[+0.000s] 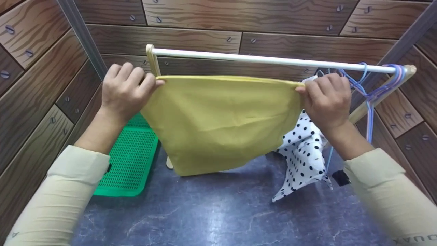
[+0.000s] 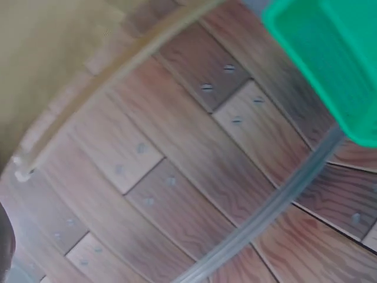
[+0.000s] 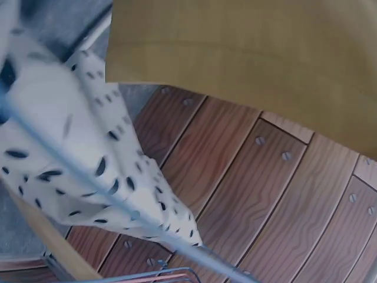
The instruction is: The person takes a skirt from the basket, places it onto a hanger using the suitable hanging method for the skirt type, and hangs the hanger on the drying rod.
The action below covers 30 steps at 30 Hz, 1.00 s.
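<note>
A yellow cloth hangs stretched between two hands in the head view. My left hand pinches its upper left corner between thumb and fingers. The upper right corner is pinched by my right hand. The cloth's top edge is nearly straight and sits a little below the white rail of a rack. In the right wrist view the hemmed border of the yellow cloth shows at the top. A white cloth with black dots hangs behind and below the right hand.
A green perforated basket lies on the dark marbled surface at left. Blue and purple hangers hang bunched at the rail's right end. Wood-patterned walls surround the space. A small black object lies near the right sleeve.
</note>
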### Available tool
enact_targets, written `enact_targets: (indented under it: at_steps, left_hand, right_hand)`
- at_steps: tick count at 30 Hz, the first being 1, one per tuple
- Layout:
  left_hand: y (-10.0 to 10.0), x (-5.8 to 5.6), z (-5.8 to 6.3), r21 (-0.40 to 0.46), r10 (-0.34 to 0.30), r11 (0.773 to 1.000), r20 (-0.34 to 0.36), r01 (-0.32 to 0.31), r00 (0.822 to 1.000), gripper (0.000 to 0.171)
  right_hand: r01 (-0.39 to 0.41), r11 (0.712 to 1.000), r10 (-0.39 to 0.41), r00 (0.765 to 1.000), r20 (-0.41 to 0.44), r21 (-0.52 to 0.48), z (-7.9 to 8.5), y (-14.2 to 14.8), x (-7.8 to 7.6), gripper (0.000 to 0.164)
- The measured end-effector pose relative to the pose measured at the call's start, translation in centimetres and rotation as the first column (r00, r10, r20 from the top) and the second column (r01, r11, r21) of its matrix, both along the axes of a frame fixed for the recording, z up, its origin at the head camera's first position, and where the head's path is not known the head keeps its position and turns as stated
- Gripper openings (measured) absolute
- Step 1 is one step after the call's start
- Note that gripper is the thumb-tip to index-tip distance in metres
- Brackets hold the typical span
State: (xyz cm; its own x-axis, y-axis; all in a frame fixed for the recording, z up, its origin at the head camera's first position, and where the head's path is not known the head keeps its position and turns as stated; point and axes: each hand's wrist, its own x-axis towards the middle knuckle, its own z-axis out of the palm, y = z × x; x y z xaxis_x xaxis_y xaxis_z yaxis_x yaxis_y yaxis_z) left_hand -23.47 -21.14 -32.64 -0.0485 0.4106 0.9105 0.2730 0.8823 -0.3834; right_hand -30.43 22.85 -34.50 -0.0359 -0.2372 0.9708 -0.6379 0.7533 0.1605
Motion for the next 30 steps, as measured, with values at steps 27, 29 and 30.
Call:
enact_targets:
  at_steps: [27, 29, 30]
  left_hand:
    - [-0.1, -3.6, -5.8, -0.503, 0.158, 0.863, 0.376, 0.058, 0.913, 0.018]
    - [0.6, -3.9, -5.3, -0.473, 0.171, 0.881, 0.319, 0.0, 0.932, 0.016]
    - [1.0, -4.1, -5.0, -0.447, 0.179, 0.894, 0.286, -0.035, 0.941, 0.017]
  right_hand:
    - [-0.071, 0.794, -0.119, 0.956, 0.269, 0.604, -4.1, 4.2, -3.2, 0.026]
    - [0.034, 0.823, -0.196, 0.954, 0.227, 0.568, -3.7, 3.6, -3.3, 0.03]
    - [0.085, 0.842, -0.231, 0.949, 0.213, 0.533, -3.4, 3.3, -3.4, 0.032]
